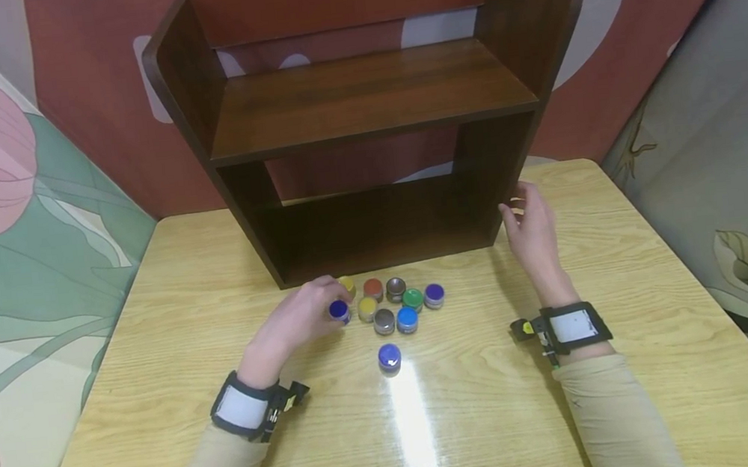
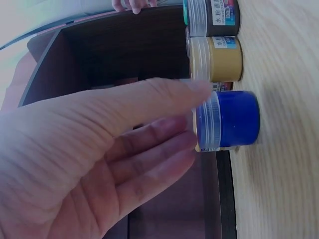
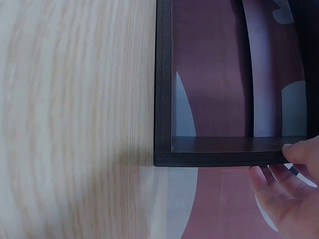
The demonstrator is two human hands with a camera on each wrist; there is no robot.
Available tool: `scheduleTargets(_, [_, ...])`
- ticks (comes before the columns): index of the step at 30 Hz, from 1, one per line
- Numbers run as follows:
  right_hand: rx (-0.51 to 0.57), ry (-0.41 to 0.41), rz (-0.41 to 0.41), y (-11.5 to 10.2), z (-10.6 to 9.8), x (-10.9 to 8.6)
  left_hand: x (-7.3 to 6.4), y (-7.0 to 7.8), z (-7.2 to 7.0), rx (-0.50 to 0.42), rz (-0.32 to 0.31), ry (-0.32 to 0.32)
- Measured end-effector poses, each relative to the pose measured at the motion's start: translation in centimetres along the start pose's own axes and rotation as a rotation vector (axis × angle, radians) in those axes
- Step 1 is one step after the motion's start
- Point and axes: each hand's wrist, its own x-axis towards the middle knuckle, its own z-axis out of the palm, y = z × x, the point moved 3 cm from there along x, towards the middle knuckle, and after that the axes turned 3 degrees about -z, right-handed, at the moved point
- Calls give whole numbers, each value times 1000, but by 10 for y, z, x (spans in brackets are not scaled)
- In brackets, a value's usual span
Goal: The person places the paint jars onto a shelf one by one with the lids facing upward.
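My left hand (image 1: 303, 312) pinches a dark blue paint jar (image 2: 239, 119) by its clear ribbed lid, thumb on one side and fingers on the other. This jar stands on the table at the left end of a cluster of small paint jars. At the right, my right hand (image 1: 535, 237) holds the side panel of a dark brown wooden shelf (image 1: 378, 131); in the right wrist view the thumb lies on the panel's inner side and the fingertips touch its outer face. Closest to the left hand are a yellow jar (image 1: 368, 308) and another yellow jar (image 1: 347, 286), partly hidden.
An orange jar (image 1: 372, 288), grey-brown jar (image 1: 385, 323), green jar (image 1: 413, 300), light blue jar (image 1: 407, 319) and purple jar (image 1: 434, 295) stand before the shelf. Nearer the front, a violet-blue jar (image 1: 389, 357) stands apart on the wooden table (image 1: 486, 411). Patterned cloth (image 1: 91, 103) hangs behind.
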Motion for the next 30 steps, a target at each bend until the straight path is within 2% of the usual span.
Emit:
scheduleTargets(2, [0,0,0,0,0,0,1,0,0,-2,-24,31])
scheduleTargets(7, [5,-1,-2,1,0,-1,2,-1,2,65,-94,99])
scheduleTargets(12, [12,-6,1,1,1,-1,3,0,7,115,-162,94])
scheduleTargets(21, [4,-17,12,0,1,-1,5,5,14,199,-169,156])
scheduleTargets(30, [5,-16,15,0,-1,-1,6,6,16,153,-211,145])
